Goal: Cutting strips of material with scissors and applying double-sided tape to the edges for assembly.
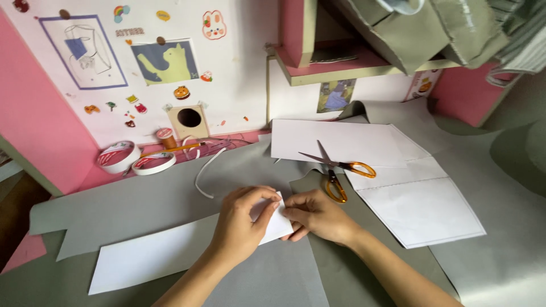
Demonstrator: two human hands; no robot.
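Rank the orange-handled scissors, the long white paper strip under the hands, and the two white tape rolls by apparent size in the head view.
1. Long white paper strip, largest.
2. Orange-handled scissors.
3. The two white tape rolls look about alike; unranked.

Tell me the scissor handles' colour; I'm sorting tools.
Orange, seen in the head view: the scissors lie open on white paper.

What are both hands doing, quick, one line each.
Left hand: closed, pinching the white paper strip.
Right hand: closed, pinching the same strip's end.
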